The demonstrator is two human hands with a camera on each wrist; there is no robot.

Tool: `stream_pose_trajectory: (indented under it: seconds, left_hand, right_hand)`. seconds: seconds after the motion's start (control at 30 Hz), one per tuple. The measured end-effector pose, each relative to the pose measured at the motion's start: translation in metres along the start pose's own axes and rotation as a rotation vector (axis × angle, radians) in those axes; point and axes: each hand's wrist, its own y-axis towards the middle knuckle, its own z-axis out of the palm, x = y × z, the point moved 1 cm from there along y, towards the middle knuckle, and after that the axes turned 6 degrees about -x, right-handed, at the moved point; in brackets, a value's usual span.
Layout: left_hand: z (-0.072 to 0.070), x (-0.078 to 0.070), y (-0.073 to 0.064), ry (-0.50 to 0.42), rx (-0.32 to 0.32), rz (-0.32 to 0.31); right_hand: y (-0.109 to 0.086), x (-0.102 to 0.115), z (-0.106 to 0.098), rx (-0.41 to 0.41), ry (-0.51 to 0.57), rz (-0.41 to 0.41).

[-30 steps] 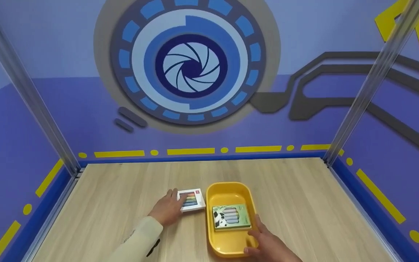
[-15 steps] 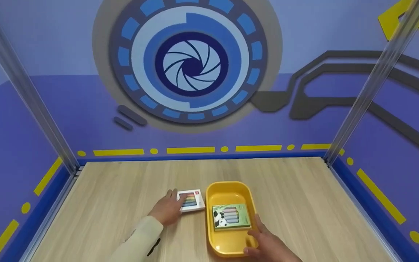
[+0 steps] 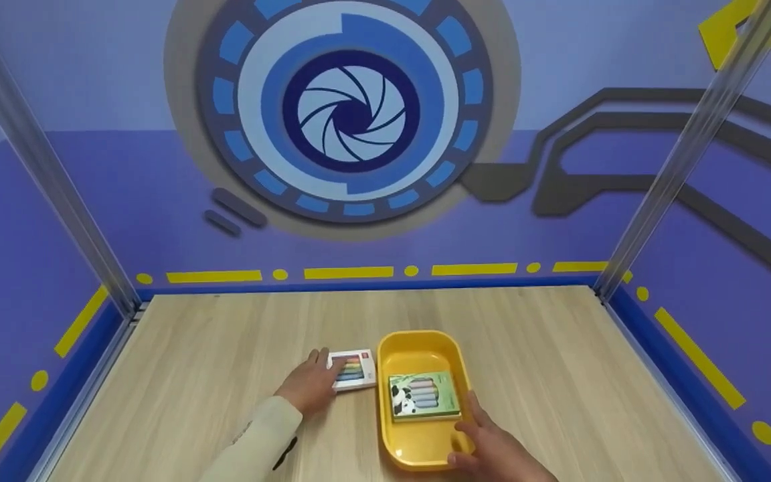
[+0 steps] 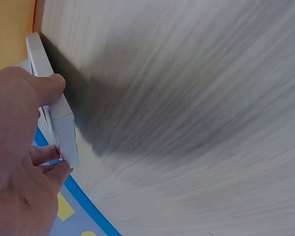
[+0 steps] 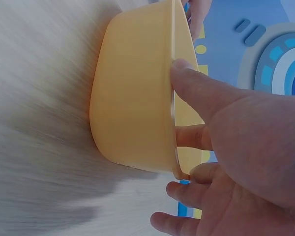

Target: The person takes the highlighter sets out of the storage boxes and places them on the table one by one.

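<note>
My left hand point(image 3: 308, 385) holds a flat white box of crayons point(image 3: 363, 376) by its left part, at the left side of the yellow plastic bin point(image 3: 420, 447). A window in the box's top shows a row of coloured sticks. In the left wrist view, the thumb lies on one edge of the white box point(image 4: 66, 135) and fingertips on the other. My right hand point(image 3: 496, 442) grips the bin's near right corner. From the right wrist, the thumb is on the rim of the yellow bin point(image 5: 132, 93), with a finger over its inner side.
Inside the bin lies a green box point(image 3: 442, 405) with a panda and pastel sticks pictured on it. Everything stands on a light wooden table point(image 3: 225, 348), enclosed by blue printed walls point(image 3: 124, 221) with metal posts at the back corners.
The head view has tilted slightly, so the walls and table sit a little higher in it. Both hands keep their hold on the white box and the bin.
</note>
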Motion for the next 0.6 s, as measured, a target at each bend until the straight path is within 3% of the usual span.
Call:
stream_pose_trajectory:
  seconds: [0.1,0.3,0.6]
  left_hand:
    - [-0.002,0.0,0.004,-0.018,-0.005,0.007]
    - [-0.004,0.0,0.012,-0.038,0.027,-0.021]
    - [-0.001,0.001,0.021,-0.048,0.055,-0.052]
  right_hand:
    - [-0.001,0.001,-0.002,-0.007,-0.164,-0.102]
    - [-0.003,0.003,-0.005,0.005,-0.342,-0.249]
    - [0.002,0.004,-0.006,-0.004,-0.312,-0.229]
